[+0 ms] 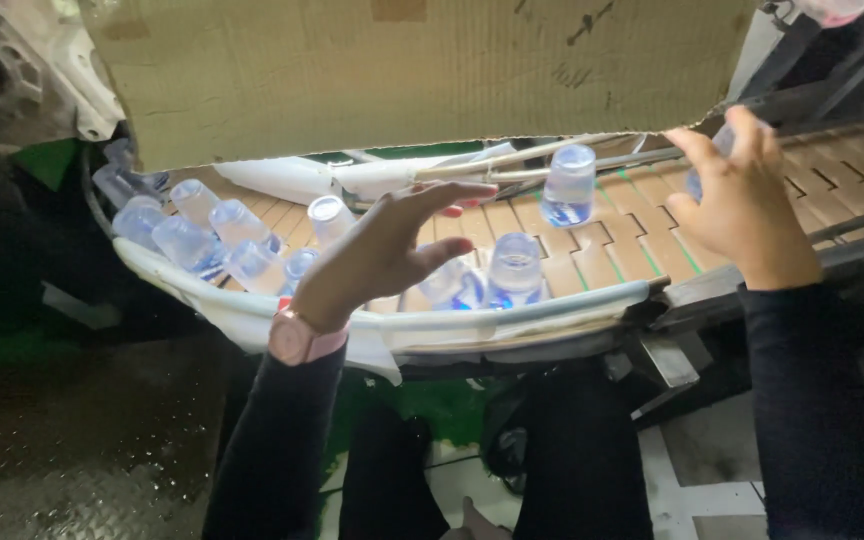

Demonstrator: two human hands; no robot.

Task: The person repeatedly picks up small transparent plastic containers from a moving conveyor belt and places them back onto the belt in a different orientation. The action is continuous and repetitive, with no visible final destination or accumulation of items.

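Observation:
My left hand [382, 250] hovers flat over the tan slatted conveyor [642, 245], fingers spread, holding nothing; a pink watch sits on its wrist. Just under and right of it stand clear plastic bottles [515, 268] against the white curved guide rail [512, 315]. Another clear bottle [568, 185] stands alone farther back on the belt. My right hand [742, 205] is raised at the right, fingers curled around a clear bottle [720, 150] that is mostly hidden behind the hand.
Several clear bottles [207, 235] crowd the left bend of the belt. A large cardboard sheet [412, 70] hangs over the far side. Metal guide rods [572, 160] cross the belt. A dark tread-plate floor [82, 440] lies at the lower left.

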